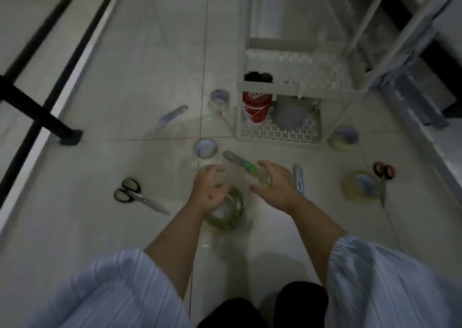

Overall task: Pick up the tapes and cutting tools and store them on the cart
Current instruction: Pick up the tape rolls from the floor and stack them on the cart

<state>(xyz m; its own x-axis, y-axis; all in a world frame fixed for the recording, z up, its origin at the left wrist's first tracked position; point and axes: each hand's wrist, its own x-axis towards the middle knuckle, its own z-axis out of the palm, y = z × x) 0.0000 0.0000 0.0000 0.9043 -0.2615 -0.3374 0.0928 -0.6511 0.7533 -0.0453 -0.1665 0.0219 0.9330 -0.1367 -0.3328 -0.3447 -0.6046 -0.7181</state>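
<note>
Tapes and cutters lie scattered on the tiled floor before a white cart [278, 137]. My left hand [208, 190] hovers over a clear tape roll [231, 214], fingers spread, holding nothing. My right hand [273, 184] is open just beside a green-tipped utility knife [240, 162]. More clear rolls lie near the cart [219, 100], at centre [206, 148], at right [342, 137] and far right [360, 187]. Black-handled scissors [136, 195] lie at left, red-handled scissors [383, 180] at right. One blue cutter [172, 115] lies at the back, another [299, 179] by my right hand.
The cart's bottom shelf holds a red can [256, 107] and a grey cup [290, 112]. A black table leg [42, 112] stands at left. White shelving frames [390, 40] rise at back right. My knees [262, 307] are at the bottom edge.
</note>
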